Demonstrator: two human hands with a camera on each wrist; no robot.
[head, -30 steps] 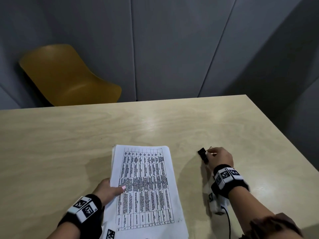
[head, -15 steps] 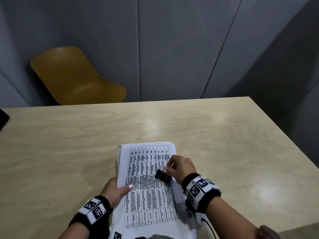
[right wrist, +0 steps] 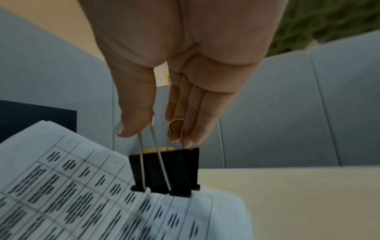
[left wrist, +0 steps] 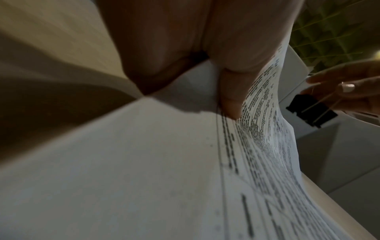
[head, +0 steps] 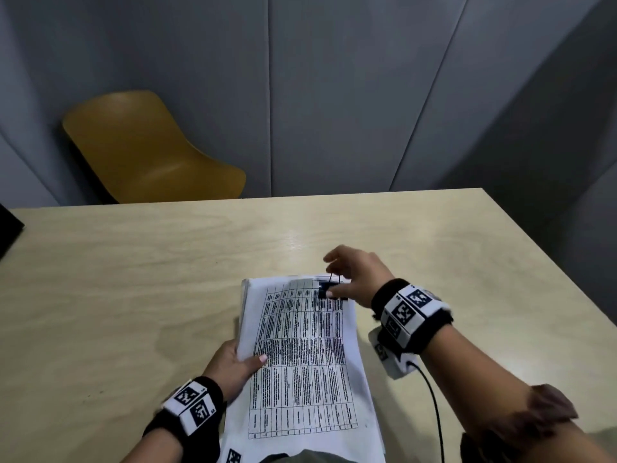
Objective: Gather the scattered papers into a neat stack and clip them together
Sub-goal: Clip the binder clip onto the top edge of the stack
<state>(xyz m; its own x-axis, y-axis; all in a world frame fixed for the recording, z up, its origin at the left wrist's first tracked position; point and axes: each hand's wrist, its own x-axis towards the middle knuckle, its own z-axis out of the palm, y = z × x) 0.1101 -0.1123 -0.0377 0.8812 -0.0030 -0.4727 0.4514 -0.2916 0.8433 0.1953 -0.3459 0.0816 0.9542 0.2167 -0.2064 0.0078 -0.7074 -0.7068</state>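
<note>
A stack of white printed papers (head: 300,355) lies on the table in front of me, its left side raised a little. My left hand (head: 243,359) grips that left edge, thumb on top (left wrist: 230,104) and fingers hidden beneath. My right hand (head: 334,279) pinches the two wire handles of a black binder clip (head: 329,290). The clip (right wrist: 166,172) stands at the stack's far right corner, mouth down on the far edge of the papers (right wrist: 82,194). The left wrist view shows the clip (left wrist: 310,112) beyond the curved sheets.
The pale wooden table (head: 133,279) ends at its far edge just beyond the papers and at its right edge past my right arm. A yellow chair (head: 150,152) stands behind it against grey wall panels. A dark object (head: 8,228) pokes in at the left edge.
My right hand carried the clip from the bare table on the right, over the sheet, to the stack's far right corner. My left hand's hold lifted the stack's left edge slightly.
</note>
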